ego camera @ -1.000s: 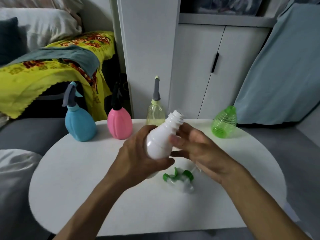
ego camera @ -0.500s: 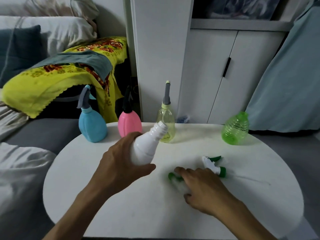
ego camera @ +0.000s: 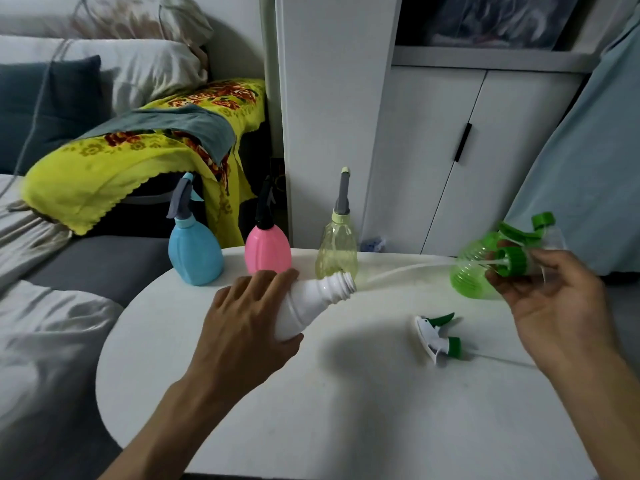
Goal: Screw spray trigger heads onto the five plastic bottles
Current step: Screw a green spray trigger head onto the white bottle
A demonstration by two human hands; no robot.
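A: What's different from half a second ago?

B: The right hand (ego camera: 554,299) was flat on the surface (ego camera: 346,410), reaching among the loose heads. Now it is lifted off to the right, fingers curled round a clear trigger head with a green collar (ego camera: 510,261), its thin dip tube (ego camera: 408,270) trailing left toward the white bottle (ego camera: 311,303).

A: And the bottle?

B: The left hand (ego camera: 249,323) grips its body and has tipped it over, so the open threaded neck points right, at the tube's tip. A second ago both hands were on that bottle.

A: So where does that leave the job?

B: Blue bottle (ego camera: 195,254), pink bottle (ego camera: 267,249) and the yellowish clear bottle (ego camera: 336,251) stand at the back edge with heads already on. The white one is, I'd say, about to be fitted: tube in first, then collar onto the thread. The green bottle (ego camera: 471,275) sits partly behind the right hand with no head that I can see, and a white-and-green trigger head (ego camera: 437,336) lies on the surface between the hands, probably meant for it.

A: Any brand or writing?

B: None readable on any bottle or head; the held head is motion-blurred
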